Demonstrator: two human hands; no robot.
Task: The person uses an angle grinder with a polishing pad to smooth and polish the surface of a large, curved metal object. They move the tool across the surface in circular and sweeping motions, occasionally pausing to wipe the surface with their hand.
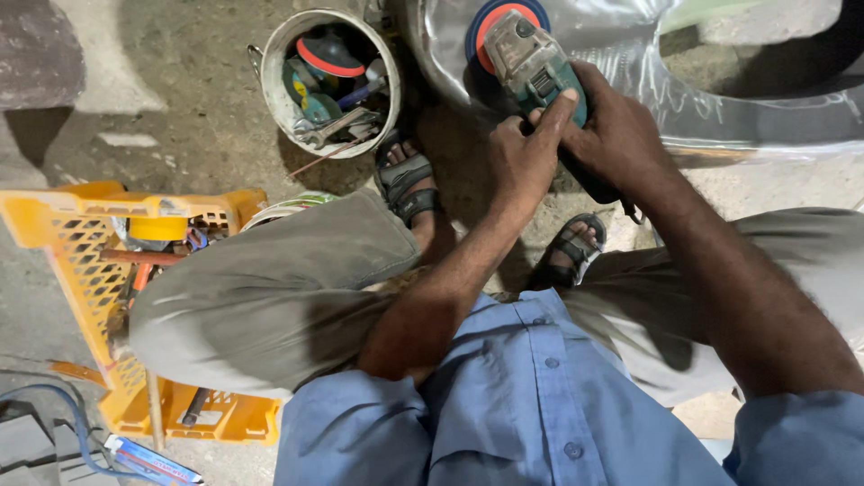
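I hold a green and grey angle grinder [533, 61] with both hands. Its round disc [493, 20], blue and red, lies against a shiny sheet-metal piece [630, 72] on the ground ahead. My left hand [525, 153] grips the grinder's body from the near side, with one finger stretched up along it. My right hand [619, 130] wraps the rear handle. I squat, knees apart in grey trousers, with sandalled feet on the concrete below the grinder.
A white bucket [274, 72] with discs, a wrench and other tools stands at the upper left. A yellow plastic crate [81, 270] with tape and tools sits by my left knee. A blue cable [76, 423] lies at the lower left.
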